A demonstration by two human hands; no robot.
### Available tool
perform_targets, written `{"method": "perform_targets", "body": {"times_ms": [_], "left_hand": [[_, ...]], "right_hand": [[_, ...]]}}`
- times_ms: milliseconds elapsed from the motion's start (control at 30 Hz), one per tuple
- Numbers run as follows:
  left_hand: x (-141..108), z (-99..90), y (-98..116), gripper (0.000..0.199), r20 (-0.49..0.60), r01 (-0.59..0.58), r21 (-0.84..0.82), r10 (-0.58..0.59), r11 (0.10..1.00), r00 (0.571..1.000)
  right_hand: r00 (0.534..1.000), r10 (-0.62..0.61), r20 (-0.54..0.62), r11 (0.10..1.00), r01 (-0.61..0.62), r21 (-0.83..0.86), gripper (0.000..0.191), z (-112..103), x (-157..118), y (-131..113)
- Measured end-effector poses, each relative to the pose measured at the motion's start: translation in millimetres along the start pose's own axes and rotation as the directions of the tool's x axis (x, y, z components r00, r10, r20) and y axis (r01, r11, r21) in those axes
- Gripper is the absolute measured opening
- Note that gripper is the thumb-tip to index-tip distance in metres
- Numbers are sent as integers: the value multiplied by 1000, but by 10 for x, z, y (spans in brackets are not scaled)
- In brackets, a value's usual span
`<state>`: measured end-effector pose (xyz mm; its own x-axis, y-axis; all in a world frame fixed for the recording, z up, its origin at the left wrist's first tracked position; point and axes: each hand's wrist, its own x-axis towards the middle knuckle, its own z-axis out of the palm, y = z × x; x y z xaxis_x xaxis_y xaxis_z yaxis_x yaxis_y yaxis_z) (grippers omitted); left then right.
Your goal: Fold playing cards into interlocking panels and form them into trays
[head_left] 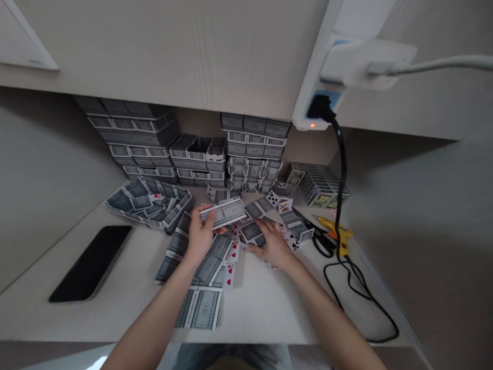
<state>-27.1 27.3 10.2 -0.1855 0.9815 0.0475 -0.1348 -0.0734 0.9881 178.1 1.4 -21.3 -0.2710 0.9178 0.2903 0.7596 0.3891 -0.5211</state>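
Observation:
My left hand [201,232] grips a strip of joined playing cards [223,212], patterned side showing, tilted above the desk. Thumb and fingers of that hand are closed on the strip's left end. My right hand [274,244] lies over loose playing cards [252,231], with its thumb and fingers apart. Its fingertips are at a face-down card; how firmly they touch it I cannot tell. Overlapping card strips [206,308] lie under and in front of my left forearm. A few red-suit cards [230,275] show face up beside them.
Card-built block stacks [142,139] line the back wall. A tray made of cards [169,205] holds loose pieces. A black phone [92,264] lies left. At right are boxed card decks [319,185], black scissors [323,241], a yellow glue gun [337,228] and its looping cord [370,295].

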Motion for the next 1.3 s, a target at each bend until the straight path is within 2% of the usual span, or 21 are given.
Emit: {"method": "perform_targets", "body": {"times_ms": [133, 267, 467, 567, 667, 733, 767, 800, 833, 900, 933, 1000, 1067, 1167, 1300], "left_hand": [[0, 1, -16, 32, 5, -18, 9, 18, 1000, 1000], [-6, 14, -36, 28, 31, -38, -15, 39, 999, 999], [0, 21, -55, 27, 46, -13, -36, 14, 999, 999], [-5, 27, -39, 28, 39, 18, -45, -16, 999, 999], [-13, 30, -16, 31, 49, 74, -73, -71, 995, 996], [-13, 26, -11, 33, 70, 115, -109, -107, 987, 992], [-10, 21, -14, 34, 79, 135, -130, -125, 982, 989], [-7, 16, -21, 35, 84, 155, -150, -144, 976, 986], [-2, 10, -30, 35, 87, 176, -166, -163, 970, 983], [6, 0, -48, 36, 89, 214, -176, -201, 961, 976], [8, -2, -55, 36, 87, 225, -170, -213, 959, 973], [5, 1, -61, 37, 88, 232, -139, -221, 963, 971], [-4, 13, -56, 36, 87, 222, -108, -214, 969, 973], [-13, 32, -45, 36, 82, 204, -95, -197, 974, 977], [-2, 36, -49, 35, 63, 194, -92, -189, 977, 980]], "right_hand": [[996, 65, -63, 987, -73, -140, 78, 85, -10, -55], [990, 99, -105, 966, -121, -229, 75, 78, 9, -82], [994, 34, -100, 937, -67, -343, 51, -37, 27, -130], [985, 21, -173, 934, -81, -348, 35, -92, 31, -90], [940, 53, -337, 961, -140, -240, 28, -135, 31, -5], [882, 183, -433, 977, -212, -19, 24, -157, 36, 41], [859, 278, -431, 960, -232, 156, 22, -166, 41, 52], [845, 369, -388, 905, -231, 358, 20, -175, 49, 54], [841, 439, -315, 803, -210, 558, 19, -183, 58, 46], [861, 486, -151, 520, -147, 841, 20, -197, 76, 8], [872, 482, -89, 393, -125, 911, 22, -202, 83, -18], [885, 465, -13, 240, -111, 964, 29, -209, 89, -71], [895, 446, 26, 185, -121, 975, 38, -211, 86, -110], [901, 433, 37, 171, -122, 978, 54, -212, 75, -130], [906, 412, 95, 152, -172, 973, 57, -214, 69, -118]]}}
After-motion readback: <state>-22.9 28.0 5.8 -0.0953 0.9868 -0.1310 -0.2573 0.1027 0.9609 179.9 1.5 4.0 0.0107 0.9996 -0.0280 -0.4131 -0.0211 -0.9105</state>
